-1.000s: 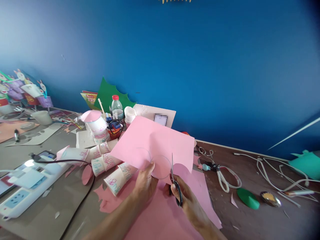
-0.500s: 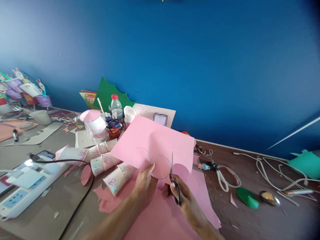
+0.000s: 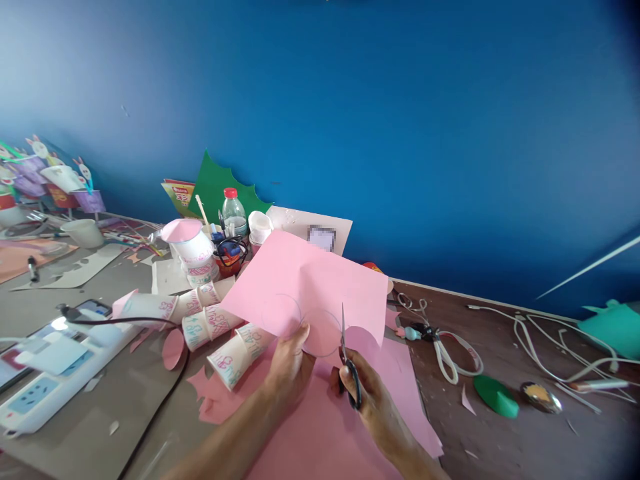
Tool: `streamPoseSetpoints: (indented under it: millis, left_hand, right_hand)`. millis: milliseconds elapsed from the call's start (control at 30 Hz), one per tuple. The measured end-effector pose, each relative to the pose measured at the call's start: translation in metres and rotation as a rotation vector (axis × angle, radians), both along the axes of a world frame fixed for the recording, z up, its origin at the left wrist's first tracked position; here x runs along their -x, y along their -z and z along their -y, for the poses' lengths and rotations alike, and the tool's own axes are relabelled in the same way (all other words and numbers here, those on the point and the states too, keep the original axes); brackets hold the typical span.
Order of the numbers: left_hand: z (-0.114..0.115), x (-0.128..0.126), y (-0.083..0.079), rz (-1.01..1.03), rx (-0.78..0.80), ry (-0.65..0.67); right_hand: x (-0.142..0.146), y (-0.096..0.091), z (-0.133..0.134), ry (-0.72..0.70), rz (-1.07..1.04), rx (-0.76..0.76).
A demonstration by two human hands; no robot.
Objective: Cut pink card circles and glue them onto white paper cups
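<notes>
My left hand point(image 3: 289, 363) pinches the near edge of a pink paper sheet point(image 3: 300, 283) and holds it up off the table; thin circles are drawn on it. My right hand point(image 3: 365, 393) grips black-handled scissors point(image 3: 348, 360), whose blades point up into the sheet's lower edge beside one drawn circle. More pink paper point(image 3: 325, 427) lies flat under both hands.
Several printed paper cups point(image 3: 210, 327) lie on their sides to the left. A white power strip point(image 3: 45, 380) with a black cable sits at the left edge. A bottle point(image 3: 233, 212), green card and clutter stand at the wall. White cables point(image 3: 550, 340) and a green disc point(image 3: 496, 396) lie right.
The scissors have crept slightly up along the drawn circle. Both hands and the sheet stay almost where they were.
</notes>
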State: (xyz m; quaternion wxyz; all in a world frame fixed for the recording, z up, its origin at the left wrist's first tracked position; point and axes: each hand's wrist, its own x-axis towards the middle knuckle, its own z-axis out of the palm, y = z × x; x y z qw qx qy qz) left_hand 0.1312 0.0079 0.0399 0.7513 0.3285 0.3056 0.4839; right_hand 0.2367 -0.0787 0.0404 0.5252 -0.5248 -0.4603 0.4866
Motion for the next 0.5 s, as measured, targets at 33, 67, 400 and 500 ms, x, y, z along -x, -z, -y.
streamPoseSetpoints:
  millis: [33, 67, 400, 500]
  left_hand:
    - [0.0, 0.0005, -0.0001, 0.03, 0.001, 0.022]
    - [0.0001, 0.001, -0.0004, 0.061, 0.004, 0.042]
    - [0.0029, 0.0045, -0.0072, 0.11, 0.045, 0.052]
    - [0.0026, 0.0049, -0.0077, 0.125, 0.05, 0.038]
  right_hand:
    - [0.0002, 0.0002, -0.0001, 0.001, -0.003, -0.001]
    - [0.0003, 0.0006, -0.0001, 0.001, -0.008, -0.006]
    - [0.0005, 0.0049, -0.0011, 0.011, -0.01, -0.01]
    - [0.0011, 0.0056, -0.0008, 0.019, -0.02, -0.012]
